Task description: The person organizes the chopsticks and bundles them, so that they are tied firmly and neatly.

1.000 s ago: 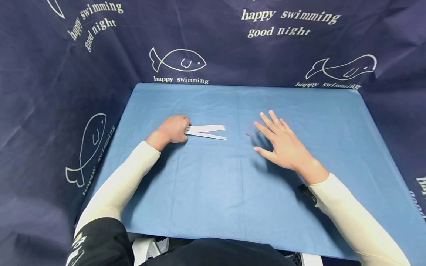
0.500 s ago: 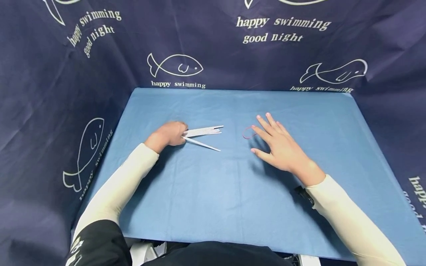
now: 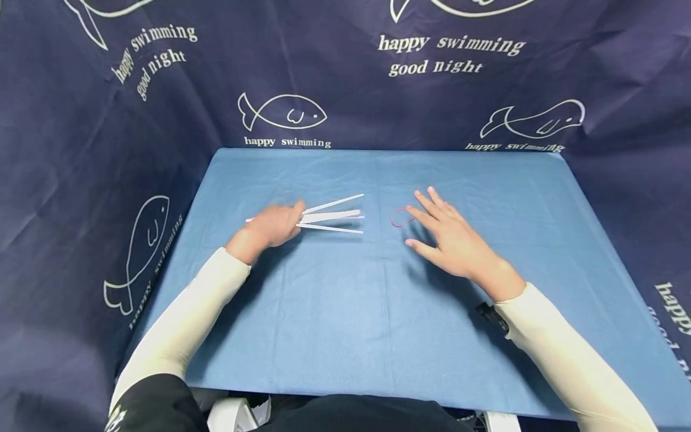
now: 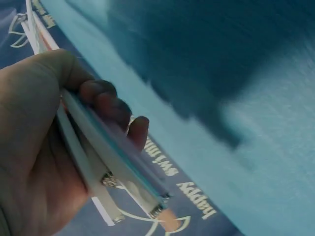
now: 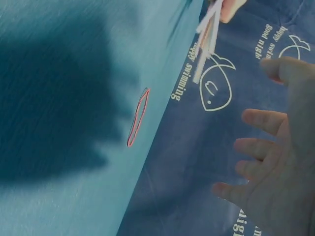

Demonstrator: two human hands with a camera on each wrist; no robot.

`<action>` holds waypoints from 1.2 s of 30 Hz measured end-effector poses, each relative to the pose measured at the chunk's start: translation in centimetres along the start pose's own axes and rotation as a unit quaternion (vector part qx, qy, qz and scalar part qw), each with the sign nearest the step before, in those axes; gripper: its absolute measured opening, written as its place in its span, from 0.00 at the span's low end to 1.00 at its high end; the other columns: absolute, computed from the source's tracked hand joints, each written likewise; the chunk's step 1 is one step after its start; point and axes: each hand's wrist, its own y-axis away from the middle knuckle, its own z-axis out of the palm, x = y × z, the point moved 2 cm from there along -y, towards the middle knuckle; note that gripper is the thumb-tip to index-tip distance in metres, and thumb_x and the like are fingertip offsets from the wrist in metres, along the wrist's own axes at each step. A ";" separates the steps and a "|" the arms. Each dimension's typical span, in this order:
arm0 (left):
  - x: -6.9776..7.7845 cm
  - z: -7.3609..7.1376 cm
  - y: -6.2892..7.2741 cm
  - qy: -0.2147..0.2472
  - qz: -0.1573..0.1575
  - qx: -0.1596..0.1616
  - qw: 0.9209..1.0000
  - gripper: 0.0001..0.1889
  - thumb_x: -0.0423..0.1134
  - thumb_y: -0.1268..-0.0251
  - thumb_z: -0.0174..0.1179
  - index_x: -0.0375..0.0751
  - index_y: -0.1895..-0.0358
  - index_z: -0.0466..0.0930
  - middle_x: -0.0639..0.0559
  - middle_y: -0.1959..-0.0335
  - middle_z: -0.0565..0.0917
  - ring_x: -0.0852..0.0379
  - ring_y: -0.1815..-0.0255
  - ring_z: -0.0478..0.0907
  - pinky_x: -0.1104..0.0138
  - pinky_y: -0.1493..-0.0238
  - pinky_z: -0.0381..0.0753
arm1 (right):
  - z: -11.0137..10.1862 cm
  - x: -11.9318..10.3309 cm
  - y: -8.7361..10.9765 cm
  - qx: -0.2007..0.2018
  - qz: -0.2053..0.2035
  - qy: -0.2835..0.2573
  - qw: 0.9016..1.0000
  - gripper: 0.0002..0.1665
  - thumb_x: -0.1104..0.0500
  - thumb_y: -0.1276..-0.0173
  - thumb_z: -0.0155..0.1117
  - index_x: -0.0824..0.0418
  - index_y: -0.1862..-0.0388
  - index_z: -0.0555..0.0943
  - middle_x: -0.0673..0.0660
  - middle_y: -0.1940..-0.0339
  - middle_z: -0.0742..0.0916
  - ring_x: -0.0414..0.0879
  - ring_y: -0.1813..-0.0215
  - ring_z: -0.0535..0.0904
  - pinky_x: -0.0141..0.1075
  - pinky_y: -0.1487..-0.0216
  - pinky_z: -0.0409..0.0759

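My left hand (image 3: 275, 225) grips a loose bundle of slim white sticks (image 3: 332, 216). They fan out to the right, and one end sticks out behind the hand. In the left wrist view the sticks (image 4: 110, 140) run through the curled fingers; their exact kind is unclear. My right hand (image 3: 456, 246) hovers over the table with its fingers spread, holding nothing. Beside its index fingertip, a thin red loop like a rubber band (image 3: 397, 225) lies on the cloth. The right wrist view shows this whole rubber band (image 5: 130, 141) apart from the hand.
A blue cloth (image 3: 335, 312) covers the table. Dark blue curtains (image 3: 356, 90) with fish drawings and lettering hang at the back and both sides. White chair parts (image 3: 229, 414) show below the table's front edge.
The sticks in my left hand have spread wider apart, and an end now shows left of the hand. The right hand stays in nearly the same place. The head view has tilted slightly.
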 end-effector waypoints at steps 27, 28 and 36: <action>8.1 -3.4 1.6 -0.073 0.080 0.129 0.986 0.08 0.36 0.29 0.64 0.42 0.54 0.75 0.50 0.71 0.84 0.49 0.71 0.83 0.53 0.71 0.82 | 2.0 -3.8 -4.3 0.029 0.076 -0.320 0.944 0.20 0.51 0.15 0.54 0.57 0.39 0.88 0.59 0.47 0.92 0.51 0.42 0.85 0.48 0.38 0.79; 8.0 -3.4 1.6 -0.069 0.077 0.126 0.987 0.07 0.37 0.27 0.63 0.42 0.54 0.75 0.50 0.71 0.84 0.49 0.72 0.82 0.53 0.71 0.82 | 2.0 -4.0 -4.3 0.028 0.071 -0.327 0.942 0.19 0.55 0.16 0.55 0.57 0.38 0.87 0.60 0.47 0.92 0.52 0.44 0.85 0.48 0.41 0.80; 8.4 -3.4 1.2 -0.052 0.059 0.113 0.991 0.06 0.40 0.24 0.58 0.41 0.57 0.75 0.50 0.74 0.82 0.48 0.76 0.79 0.52 0.73 0.80 | 3.0 -5.1 -4.7 0.075 0.135 -0.436 0.887 0.22 0.67 0.24 0.47 0.68 0.42 0.86 0.72 0.52 0.90 0.59 0.61 0.91 0.40 0.67 0.89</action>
